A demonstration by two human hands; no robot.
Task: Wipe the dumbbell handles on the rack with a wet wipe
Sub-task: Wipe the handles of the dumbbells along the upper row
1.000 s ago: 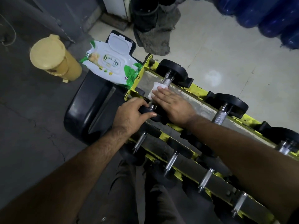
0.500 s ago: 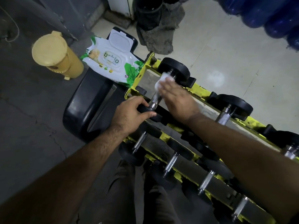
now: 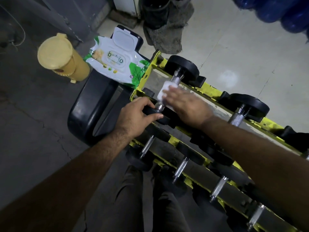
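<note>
While the left hand [image 3: 133,117] is curling around the near black end of the first dumbbell [image 3: 173,84] on the yellow rack [image 3: 215,93], the right hand [image 3: 185,104] is pressing a white wet wipe [image 3: 164,91] onto that dumbbell's knurled handle [image 3: 175,79], fingers laid pretty flat and a bit blurry. Off the rack's far-left end, the open wipes pack [image 3: 115,64] is sitting on a black seat [image 3: 88,113], with a yellow bin [image 3: 61,59] standing just beside it on the floor.
</note>
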